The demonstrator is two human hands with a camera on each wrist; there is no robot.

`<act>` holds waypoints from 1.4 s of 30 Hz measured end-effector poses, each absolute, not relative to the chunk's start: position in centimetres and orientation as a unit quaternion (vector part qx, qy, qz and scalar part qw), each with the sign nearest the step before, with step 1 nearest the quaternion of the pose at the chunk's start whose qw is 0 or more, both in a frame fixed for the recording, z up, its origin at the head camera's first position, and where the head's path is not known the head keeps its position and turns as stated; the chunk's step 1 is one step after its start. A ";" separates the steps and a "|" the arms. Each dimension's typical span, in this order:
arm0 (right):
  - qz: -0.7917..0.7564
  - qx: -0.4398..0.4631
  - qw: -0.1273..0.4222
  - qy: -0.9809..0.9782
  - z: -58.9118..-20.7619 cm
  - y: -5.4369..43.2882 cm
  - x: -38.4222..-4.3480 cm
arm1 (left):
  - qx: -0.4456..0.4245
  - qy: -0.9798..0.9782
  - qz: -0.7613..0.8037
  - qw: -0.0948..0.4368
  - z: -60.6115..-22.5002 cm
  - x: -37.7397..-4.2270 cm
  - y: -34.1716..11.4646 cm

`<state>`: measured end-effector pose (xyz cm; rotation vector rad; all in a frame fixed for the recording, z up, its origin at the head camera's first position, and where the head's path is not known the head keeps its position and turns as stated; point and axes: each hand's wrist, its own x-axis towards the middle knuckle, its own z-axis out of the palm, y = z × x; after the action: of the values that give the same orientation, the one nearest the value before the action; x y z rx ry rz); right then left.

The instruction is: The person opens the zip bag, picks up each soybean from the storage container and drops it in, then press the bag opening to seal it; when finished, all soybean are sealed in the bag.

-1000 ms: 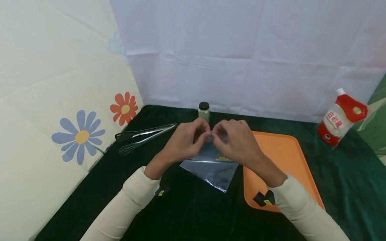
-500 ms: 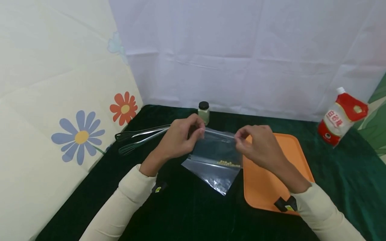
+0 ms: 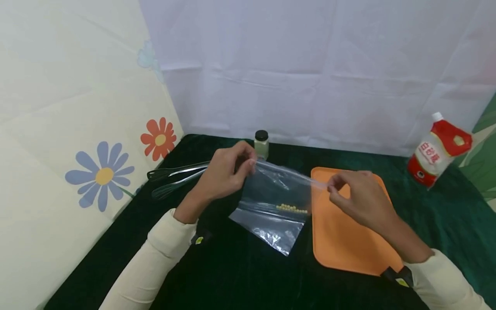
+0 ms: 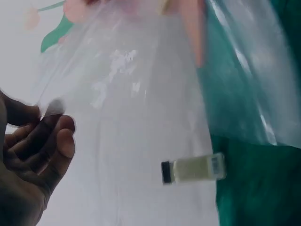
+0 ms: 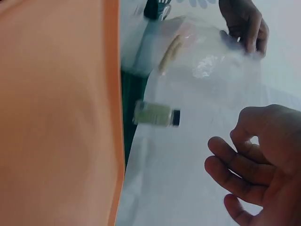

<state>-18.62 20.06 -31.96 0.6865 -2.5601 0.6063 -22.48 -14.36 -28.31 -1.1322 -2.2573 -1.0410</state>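
Note:
A clear plastic bag (image 3: 279, 185) hangs stretched between both hands, its upper edge slanting down to the right. My left hand (image 3: 228, 170) pinches its upper left corner between thumb and fingers. At the other end, my right hand (image 3: 358, 196) pinches the upper right corner, over the orange tray (image 3: 348, 241). A row of small, round, pale yellow pieces (image 3: 290, 209) lies inside, low on the right. Below that row a shiny, crinkled part of the bag (image 3: 275, 230) tapers to a point. In the left wrist view, the left hand (image 4: 40, 155) grips the film at the side.
A small jar (image 3: 261, 145) with a black lid stands behind the bag. Metal tongs (image 3: 170, 181) lie on the dark green cloth (image 3: 240, 280) at the left, partly behind the left hand. A red and white spouted pouch (image 3: 438, 153) stands at the far right.
The hands began together at the bag's upper edge, then parted. My right hand has moved well to the right and slightly down, my left a little left, spreading the bag's edge and baring the yellow pieces.

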 end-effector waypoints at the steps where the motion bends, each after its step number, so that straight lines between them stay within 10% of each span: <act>1: 0.218 0.242 0.210 -0.922 -32.0 20.6 -18.5 | -0.402 -0.808 -0.376 0.211 -28.1 -22.5 -14.7; 9: 0.262 0.265 0.210 -0.904 -31.9 22.6 -18.2 | -0.402 -0.808 -0.372 0.214 -26.8 -22.1 -15.9; 22: 0.422 0.346 -0.017 -0.838 -30.5 19.0 -18.4 | -0.390 -0.788 -0.443 0.173 -26.4 -21.1 -15.5; 30: 0.444 0.363 0.041 -0.818 -30.3 19.1 -17.3 | -0.401 -0.785 -0.462 0.096 -25.2 -20.2 -15.4; 42: 0.580 0.318 -0.055 -0.748 -28.5 20.2 -17.9 | -0.335 -0.762 -0.554 0.005 -23.9 -18.7 -14.6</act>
<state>-17.86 20.17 -28.47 1.0356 -2.4350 1.8888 -18.70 -14.57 -23.92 -1.0491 -2.3864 -1.7369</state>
